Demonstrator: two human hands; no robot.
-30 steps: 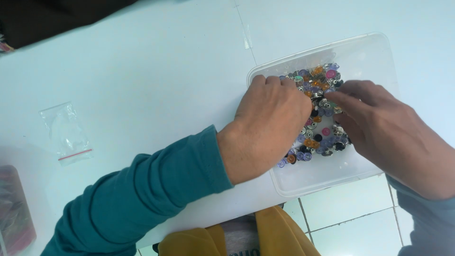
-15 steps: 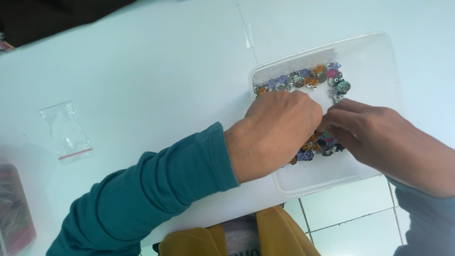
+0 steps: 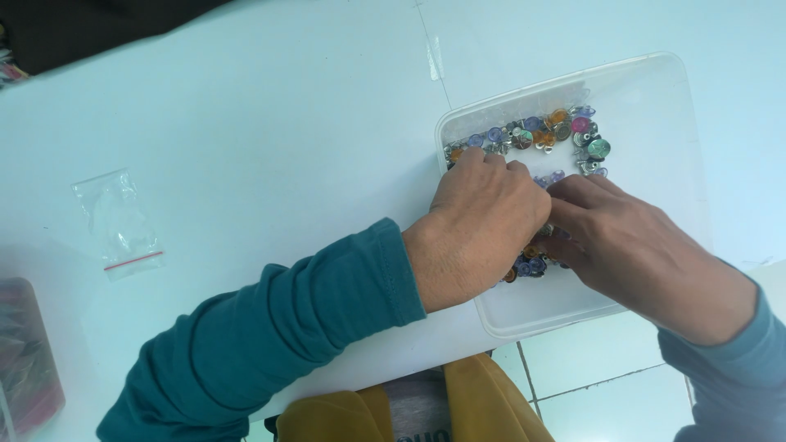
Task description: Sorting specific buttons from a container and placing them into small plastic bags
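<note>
Two hands work inside a clear plastic tray [image 3: 655, 90] at the edge of a white table [image 3: 270, 106]. The left hand [image 3: 483, 225] lies knuckles-up over a heap of small coloured buttons [image 3: 536, 135] in the tray, fingers curled down into them; whether they pinch one cannot be told. The right hand [image 3: 634, 245], just right of it and touching, has fingertips buried in the same heap. Sorting appears under way; lifting out one piece calls for a fine pinch. An empty zip bag [image 3: 119, 221] lies well left of the tray.
</note>
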